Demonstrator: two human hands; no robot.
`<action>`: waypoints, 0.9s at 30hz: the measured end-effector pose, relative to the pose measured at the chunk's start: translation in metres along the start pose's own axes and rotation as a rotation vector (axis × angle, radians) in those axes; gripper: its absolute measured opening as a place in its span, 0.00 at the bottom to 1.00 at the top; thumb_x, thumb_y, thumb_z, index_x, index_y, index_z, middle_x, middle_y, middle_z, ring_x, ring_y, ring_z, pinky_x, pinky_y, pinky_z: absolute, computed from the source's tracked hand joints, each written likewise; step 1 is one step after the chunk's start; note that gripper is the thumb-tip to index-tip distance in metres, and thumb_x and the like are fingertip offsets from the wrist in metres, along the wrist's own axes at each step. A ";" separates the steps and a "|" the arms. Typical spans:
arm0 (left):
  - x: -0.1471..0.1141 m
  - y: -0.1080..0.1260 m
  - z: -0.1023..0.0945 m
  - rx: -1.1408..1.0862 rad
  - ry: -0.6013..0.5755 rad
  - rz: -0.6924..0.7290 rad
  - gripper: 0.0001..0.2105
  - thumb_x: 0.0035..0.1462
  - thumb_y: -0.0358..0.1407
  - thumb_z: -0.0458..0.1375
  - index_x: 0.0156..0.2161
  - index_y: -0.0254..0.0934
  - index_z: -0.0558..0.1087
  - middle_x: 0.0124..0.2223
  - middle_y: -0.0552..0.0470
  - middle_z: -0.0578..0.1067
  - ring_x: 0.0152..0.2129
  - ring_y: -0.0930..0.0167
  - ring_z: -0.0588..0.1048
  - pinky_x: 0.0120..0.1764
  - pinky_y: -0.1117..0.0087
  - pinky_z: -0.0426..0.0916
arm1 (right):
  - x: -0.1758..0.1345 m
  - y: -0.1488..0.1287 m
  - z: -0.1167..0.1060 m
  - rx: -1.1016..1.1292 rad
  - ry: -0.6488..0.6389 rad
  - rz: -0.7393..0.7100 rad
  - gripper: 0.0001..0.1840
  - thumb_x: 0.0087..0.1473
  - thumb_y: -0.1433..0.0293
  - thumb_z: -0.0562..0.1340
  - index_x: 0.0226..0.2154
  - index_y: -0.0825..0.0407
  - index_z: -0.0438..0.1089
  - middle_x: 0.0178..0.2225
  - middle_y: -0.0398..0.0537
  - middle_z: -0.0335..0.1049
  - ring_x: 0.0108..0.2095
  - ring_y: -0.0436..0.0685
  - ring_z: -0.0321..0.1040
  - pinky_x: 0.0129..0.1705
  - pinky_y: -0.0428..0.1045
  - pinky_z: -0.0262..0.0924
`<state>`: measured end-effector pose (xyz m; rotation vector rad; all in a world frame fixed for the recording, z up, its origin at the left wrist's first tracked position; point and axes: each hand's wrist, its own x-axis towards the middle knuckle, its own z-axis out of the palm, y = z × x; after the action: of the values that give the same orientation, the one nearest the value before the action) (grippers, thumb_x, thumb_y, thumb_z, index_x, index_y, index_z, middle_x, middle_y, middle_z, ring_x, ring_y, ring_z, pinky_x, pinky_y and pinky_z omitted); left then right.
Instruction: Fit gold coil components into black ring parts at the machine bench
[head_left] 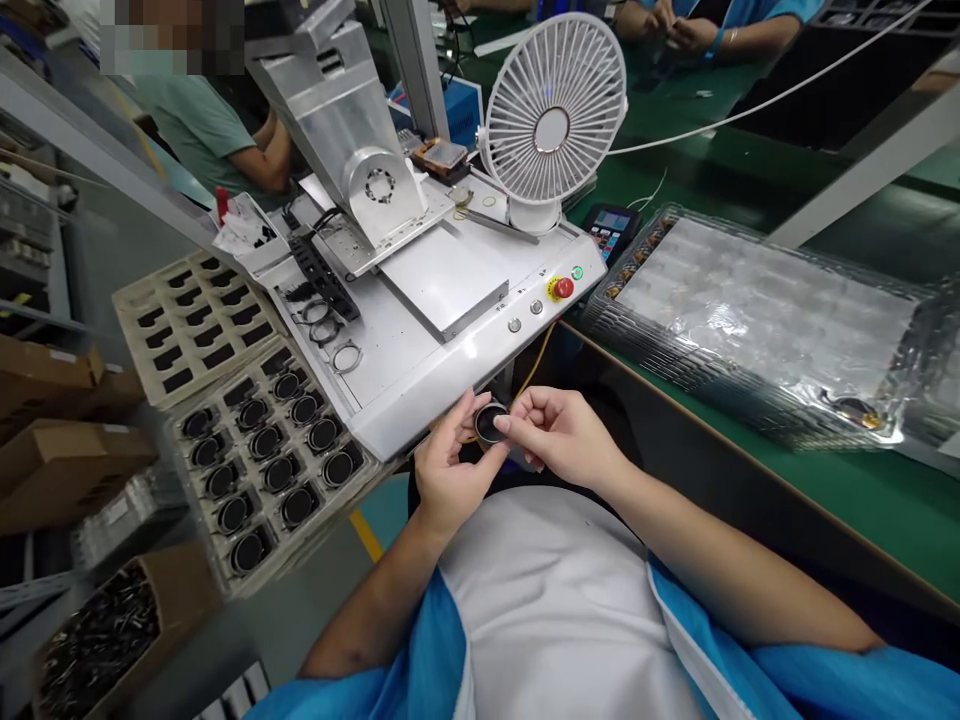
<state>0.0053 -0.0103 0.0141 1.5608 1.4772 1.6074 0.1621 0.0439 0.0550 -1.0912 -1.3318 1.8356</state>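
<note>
Between both hands, in front of my body, is a small round black part with a silvery rim (489, 424), like a watch case. My left hand (455, 462) grips it from the left with thumb and fingers. From the right, my right hand (559, 432) presses its thumb on the black face, with the fingers curled round the edge. The side facing away is hidden. To the left, a pale tray (212, 520) bears rows of similar round black parts (279, 472), each in its own pocket.
A white bench machine (409, 390) with a red emergency button (563, 288) stands ahead, a white fan (553, 125) on it. A second tray (139, 320) lies at left. Clear plastic trays (780, 300) are stacked on the green bench (847, 500). Co-workers sit behind; a carton (176, 600) holds dark parts.
</note>
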 end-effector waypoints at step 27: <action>-0.004 -0.039 0.001 -0.004 -0.324 0.142 0.21 0.55 0.25 0.67 0.54 0.39 0.75 0.53 0.45 0.78 0.50 0.63 0.79 0.53 0.58 0.78 | -0.144 0.037 -0.249 -0.526 1.607 -0.125 0.11 0.52 0.62 0.66 0.33 0.52 0.70 0.30 0.48 0.71 0.28 0.56 0.67 0.33 0.51 0.62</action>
<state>-0.0068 -0.0004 -0.0222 1.8571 1.2128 1.3471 0.4497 0.0222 0.0199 -1.9552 -0.7224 0.0773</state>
